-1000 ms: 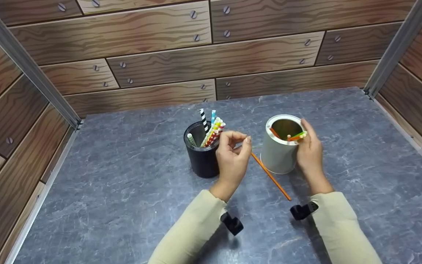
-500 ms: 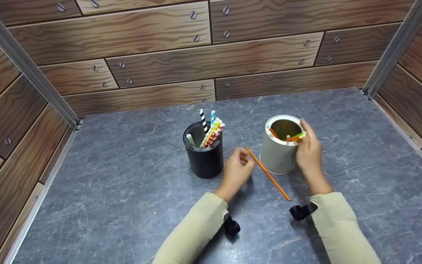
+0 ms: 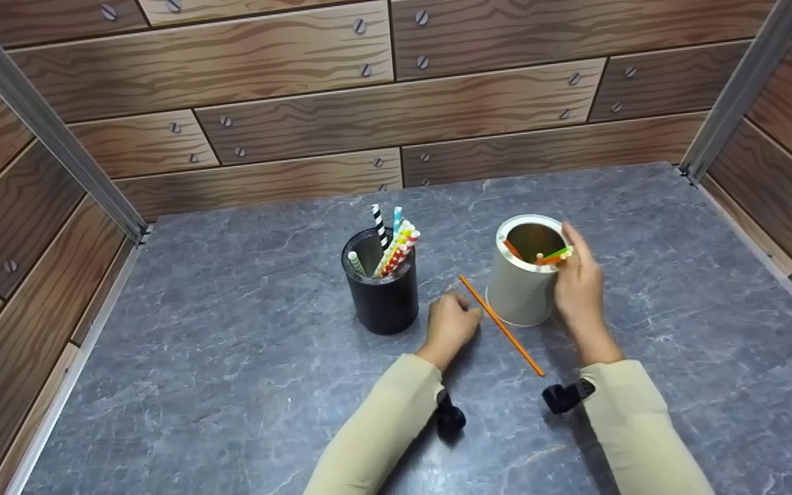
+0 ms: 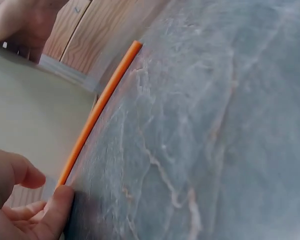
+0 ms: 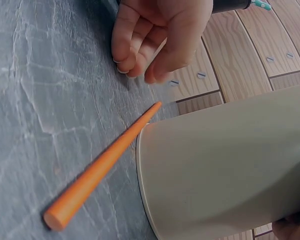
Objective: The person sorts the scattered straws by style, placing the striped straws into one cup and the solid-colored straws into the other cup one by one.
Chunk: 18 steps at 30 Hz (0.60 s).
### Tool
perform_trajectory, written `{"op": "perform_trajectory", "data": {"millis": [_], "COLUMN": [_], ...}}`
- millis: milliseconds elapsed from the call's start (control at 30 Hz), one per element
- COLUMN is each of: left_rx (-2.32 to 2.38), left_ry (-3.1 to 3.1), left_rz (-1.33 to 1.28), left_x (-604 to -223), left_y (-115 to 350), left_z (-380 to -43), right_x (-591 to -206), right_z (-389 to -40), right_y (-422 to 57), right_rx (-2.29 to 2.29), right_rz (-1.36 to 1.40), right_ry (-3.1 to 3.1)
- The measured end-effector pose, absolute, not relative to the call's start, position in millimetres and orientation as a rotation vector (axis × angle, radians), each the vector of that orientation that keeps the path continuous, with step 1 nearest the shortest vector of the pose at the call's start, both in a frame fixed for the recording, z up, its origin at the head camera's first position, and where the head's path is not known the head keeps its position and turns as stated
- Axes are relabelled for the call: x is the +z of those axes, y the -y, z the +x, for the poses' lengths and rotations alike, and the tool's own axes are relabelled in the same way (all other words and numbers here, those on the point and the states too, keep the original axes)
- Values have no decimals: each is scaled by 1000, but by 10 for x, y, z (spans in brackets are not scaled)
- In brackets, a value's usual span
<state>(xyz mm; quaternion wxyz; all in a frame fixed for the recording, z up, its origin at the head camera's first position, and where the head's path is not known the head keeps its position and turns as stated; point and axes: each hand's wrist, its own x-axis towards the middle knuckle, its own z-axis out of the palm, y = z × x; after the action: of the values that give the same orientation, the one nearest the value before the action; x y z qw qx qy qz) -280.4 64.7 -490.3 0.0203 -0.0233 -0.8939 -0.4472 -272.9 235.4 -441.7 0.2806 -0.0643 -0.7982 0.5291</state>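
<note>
A thin orange stick (image 3: 503,327) lies slantwise on the table, its middle close to the base of the cream-coloured can (image 3: 521,295). Just left of the stick, low over the table, is my left hand (image 3: 449,322), fingers loosely bent. In the right wrist view its thumb stands close to the fingers with nothing gripped. My right hand (image 3: 580,289) holds the can round its right side, one finger up at the rim. Orange and green sticks (image 3: 554,257) lean inside the can. To the left, a black cup (image 3: 385,302) contains several patterned paper straws (image 3: 396,250).
Everything stands on a grey marbled table (image 3: 231,330). Wood-patterned walls (image 3: 300,124) with metal corner posts (image 3: 59,130) enclose the back and sides. Small black cameras (image 3: 449,416) sit on both wrists.
My left hand has come down from beside the black cup's rim to the table, next to the orange stick. The stick's far end has shifted slightly left. My right hand stays on the can.
</note>
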Motion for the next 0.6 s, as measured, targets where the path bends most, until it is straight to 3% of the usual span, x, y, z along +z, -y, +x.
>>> {"op": "perform_trajectory", "data": {"millis": [300, 600], "left_rx": [-1523, -1308], "left_ry": [2783, 2800], "left_rz": [51, 108], "left_x": [-4881, -4901], "left_y": [-685, -745], "left_z": [-2870, -2939], "right_x": [-4400, -4434], "right_z": [-2714, -2731], "right_y": [-2363, -2344], "right_rx": [1452, 1424], "right_rz": [-205, -182], "right_ry": [2162, 2137]}}
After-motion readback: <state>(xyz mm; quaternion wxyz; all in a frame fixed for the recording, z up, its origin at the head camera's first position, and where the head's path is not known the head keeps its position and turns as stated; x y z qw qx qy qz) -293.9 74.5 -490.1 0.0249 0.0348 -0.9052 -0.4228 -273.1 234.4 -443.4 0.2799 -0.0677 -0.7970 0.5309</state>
